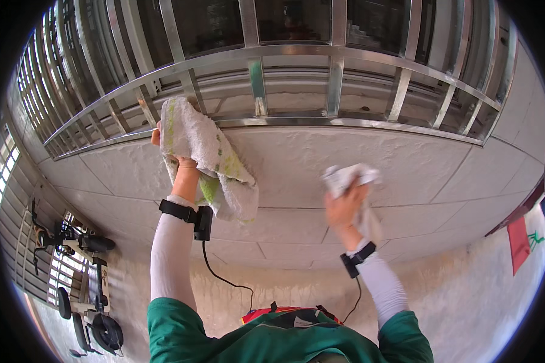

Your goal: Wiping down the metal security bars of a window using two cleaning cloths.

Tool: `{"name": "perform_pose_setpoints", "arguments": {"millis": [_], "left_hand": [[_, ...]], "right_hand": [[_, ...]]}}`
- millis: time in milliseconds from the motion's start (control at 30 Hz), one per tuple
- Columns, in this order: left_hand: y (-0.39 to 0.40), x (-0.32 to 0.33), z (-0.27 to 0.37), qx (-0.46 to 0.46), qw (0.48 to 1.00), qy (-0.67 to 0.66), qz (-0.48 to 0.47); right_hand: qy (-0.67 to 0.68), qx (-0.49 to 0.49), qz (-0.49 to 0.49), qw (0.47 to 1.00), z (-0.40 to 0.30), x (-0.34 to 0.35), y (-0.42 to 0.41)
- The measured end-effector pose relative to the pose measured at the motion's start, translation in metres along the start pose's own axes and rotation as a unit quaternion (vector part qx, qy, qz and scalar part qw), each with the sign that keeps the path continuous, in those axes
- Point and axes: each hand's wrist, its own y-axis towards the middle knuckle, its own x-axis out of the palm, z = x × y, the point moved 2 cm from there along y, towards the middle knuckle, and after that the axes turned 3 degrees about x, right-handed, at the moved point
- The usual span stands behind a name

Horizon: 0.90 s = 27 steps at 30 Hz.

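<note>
My left hand grips a white terry towel with green and yellow marks, up at the lower rail of a metal window grille. Most of this hand is hidden by the towel, whose loose part hangs down to the right. To the right and lower, my right hand holds a bunched white cloth in front of the tiled wall. That hand is blurred; whether the cloth touches the tiles I cannot tell.
Upright bars of the grille stand before dark window panes. An electric scooter is parked at the left by a barred gate. Cables run from the wrist-strapped devices. A red panel is at the far right.
</note>
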Motion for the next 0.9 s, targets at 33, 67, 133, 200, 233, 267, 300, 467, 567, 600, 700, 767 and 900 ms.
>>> {"name": "perform_pose_setpoints", "arguments": {"millis": [33, 67, 133, 200, 233, 267, 300, 467, 567, 600, 700, 767, 900], "left_hand": [[0.001, 0.004, -0.010, -0.013, 0.999, -0.029, 0.002], [0.001, 0.007, -0.016, -0.014, 0.999, -0.032, 0.001], [0.003, 0.012, -0.028, 0.017, 0.998, 0.041, -0.051], [0.017, -0.034, 0.022, 0.187, 0.943, 0.273, -0.030], [0.020, -0.043, 0.026, 0.188, 0.923, 0.335, -0.035], [0.020, -0.047, 0.032, 0.188, 0.897, 0.398, -0.038], [0.019, -0.043, 0.020, 0.176, 0.891, 0.419, -0.030], [0.006, -0.008, 0.007, 0.146, 0.869, 0.473, -0.006], [0.007, 0.004, 0.002, 0.131, 0.861, 0.492, -0.002], [0.006, 0.007, -0.001, 0.121, 0.860, 0.495, -0.002], [0.005, 0.005, -0.010, 0.200, 0.835, 0.512, 0.015], [0.018, -0.024, 0.014, 0.206, 0.863, 0.460, 0.017], [0.020, -0.037, 0.005, 0.143, 0.916, 0.375, 0.019]], "right_hand": [[-0.003, -0.023, -0.038, 0.999, -0.009, 0.013, -0.019], [-0.016, -0.055, -0.082, 0.995, -0.019, 0.019, -0.035], [-0.035, -0.087, -0.125, 0.988, -0.030, 0.023, -0.039], [0.038, -0.162, -0.114, 0.980, -0.070, 0.022, -0.023], [0.060, -0.173, -0.081, 0.980, -0.078, 0.020, -0.005], [0.065, -0.175, -0.081, 0.979, -0.087, 0.019, 0.014], [0.047, -0.185, -0.052, 0.980, -0.090, 0.014, 0.035], [0.044, -0.139, 0.036, 0.989, -0.133, -0.008, 0.098], [0.047, -0.234, -0.039, 0.970, -0.136, 0.012, 0.072], [0.045, -0.233, -0.038, 0.971, -0.129, 0.025, 0.050], [0.032, -0.328, -0.067, 0.942, -0.121, 0.051, -0.004], [0.041, -0.335, -0.084, 0.938, -0.130, 0.052, -0.013], [0.006, -0.330, -0.099, 0.939, -0.102, 0.040, -0.010]]}}
